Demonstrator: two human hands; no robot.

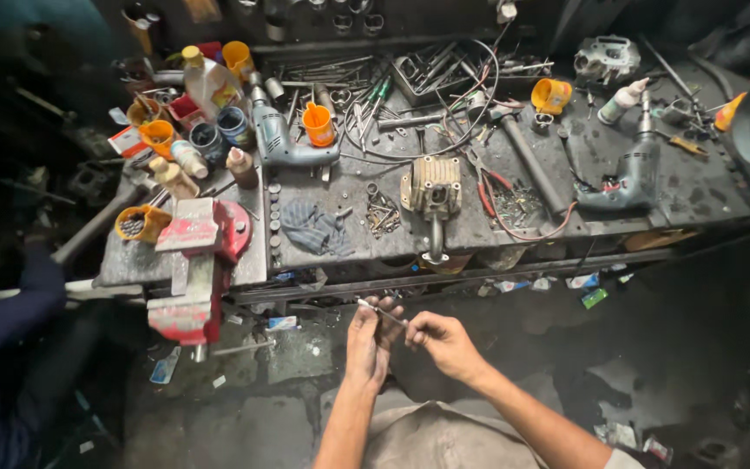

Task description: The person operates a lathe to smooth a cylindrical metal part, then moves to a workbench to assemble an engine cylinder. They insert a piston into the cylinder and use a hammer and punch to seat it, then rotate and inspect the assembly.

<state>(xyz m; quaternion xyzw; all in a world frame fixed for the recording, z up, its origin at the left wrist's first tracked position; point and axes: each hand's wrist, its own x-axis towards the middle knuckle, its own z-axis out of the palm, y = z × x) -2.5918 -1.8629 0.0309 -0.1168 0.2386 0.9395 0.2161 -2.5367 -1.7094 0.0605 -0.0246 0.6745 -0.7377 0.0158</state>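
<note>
Both my hands are held together in front of the workbench, below its front edge. A thin metal rod [378, 310], possibly a small tool or pin, runs between them. My left hand [370, 341] has its fingers curled around the rod's left part. My right hand [441, 340] pinches the rod's right end between thumb and fingers. Straight above the hands, a beige ribbed metal engine part [431, 187] lies on the bench with its tube hanging over the edge.
A red bench vise [197, 260] juts from the bench's left corner. Two grey-blue electric drills [281, 135] [628, 174], orange cups [319, 124], bottles, pliers, screws and a blue rag [312, 227] crowd the bench [687, 195]. A person's dark blue sleeve [6, 313] is at left.
</note>
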